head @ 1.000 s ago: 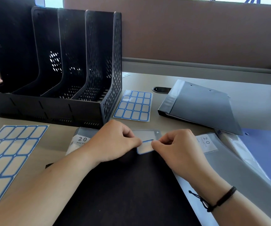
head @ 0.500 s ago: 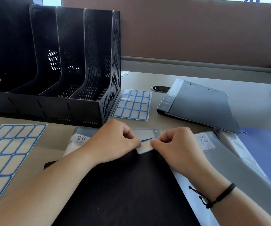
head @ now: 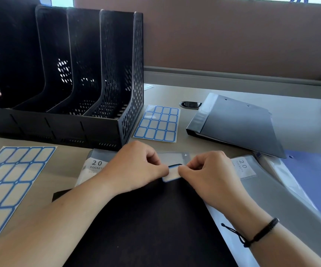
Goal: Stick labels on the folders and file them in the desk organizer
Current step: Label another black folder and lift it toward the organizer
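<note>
A black folder (head: pixel 152 224) lies flat in front of me, over a grey "20 pockets" folder (head: pixel 98 162). My left hand (head: pixel 134 166) and my right hand (head: pixel 207 176) pinch a small white label with a blue border (head: pixel 172 175) from both sides at the black folder's far edge. The label's lower part rests on the folder; its upper edge curls up between my fingertips. The black mesh desk organizer (head: pixel 69 120) stands at the back left with its slots bare.
A large label sheet (head: pixel 11 182) lies at the left, a smaller label sheet (head: pixel 156 123) beside the organizer. A dark folder (head: pixel 238 124) lies at the back right, another grey folder (head: pixel 271 189) and a blue folder (head: pixel 314 182) at the right. A brown partition closes the desk's far side.
My hands have stayed on the label at the same spot; my fingertips have drawn slightly closer together over it.
</note>
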Demonstrator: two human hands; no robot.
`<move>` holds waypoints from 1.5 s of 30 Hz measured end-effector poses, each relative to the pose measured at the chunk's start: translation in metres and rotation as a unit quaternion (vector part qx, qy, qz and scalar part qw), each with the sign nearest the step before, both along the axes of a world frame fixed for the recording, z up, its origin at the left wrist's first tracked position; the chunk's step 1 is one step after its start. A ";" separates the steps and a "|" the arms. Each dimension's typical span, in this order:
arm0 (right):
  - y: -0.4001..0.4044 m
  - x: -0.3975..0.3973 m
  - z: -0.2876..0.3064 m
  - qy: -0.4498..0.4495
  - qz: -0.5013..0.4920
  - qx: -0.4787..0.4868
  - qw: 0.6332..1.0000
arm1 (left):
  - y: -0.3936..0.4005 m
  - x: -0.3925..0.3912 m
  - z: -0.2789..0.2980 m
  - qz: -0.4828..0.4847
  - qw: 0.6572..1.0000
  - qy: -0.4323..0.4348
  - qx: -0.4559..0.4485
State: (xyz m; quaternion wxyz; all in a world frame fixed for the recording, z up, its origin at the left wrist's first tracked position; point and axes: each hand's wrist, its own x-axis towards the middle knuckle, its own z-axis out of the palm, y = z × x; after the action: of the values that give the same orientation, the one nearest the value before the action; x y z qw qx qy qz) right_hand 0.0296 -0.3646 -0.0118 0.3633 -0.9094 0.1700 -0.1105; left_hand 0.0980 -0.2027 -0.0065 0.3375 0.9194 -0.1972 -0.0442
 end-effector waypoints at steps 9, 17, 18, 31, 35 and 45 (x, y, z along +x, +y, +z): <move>-0.002 0.000 0.000 0.002 -0.005 -0.008 1.000 | 0.003 0.005 -0.001 -0.010 1.000 0.009 -0.023; -0.014 -0.004 0.007 -0.006 0.032 0.031 0.999 | 0.009 0.007 0.002 -0.056 0.988 0.109 -0.098; -0.015 -0.008 0.011 -0.008 0.040 -0.024 0.999 | 0.009 0.007 0.002 -0.058 0.987 0.113 -0.098; 0.011 -0.053 0.017 0.151 0.275 -0.294 0.903 | 0.006 0.005 0.004 -0.020 0.989 0.113 -0.095; 0.016 -0.050 0.007 0.132 0.270 -0.281 0.912 | 0.006 0.004 0.003 -0.007 0.990 0.101 -0.097; -0.002 -0.040 0.007 0.174 0.190 -0.267 0.929 | 0.006 0.003 0.003 -0.010 0.989 0.111 -0.101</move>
State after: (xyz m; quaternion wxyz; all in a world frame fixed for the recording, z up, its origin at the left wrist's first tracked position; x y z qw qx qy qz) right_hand -0.0107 -0.3661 -0.0051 0.0859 -0.9929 0.0193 0.0795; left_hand 0.1008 -0.1966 -0.0038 0.4484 0.8678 -0.1708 -0.1293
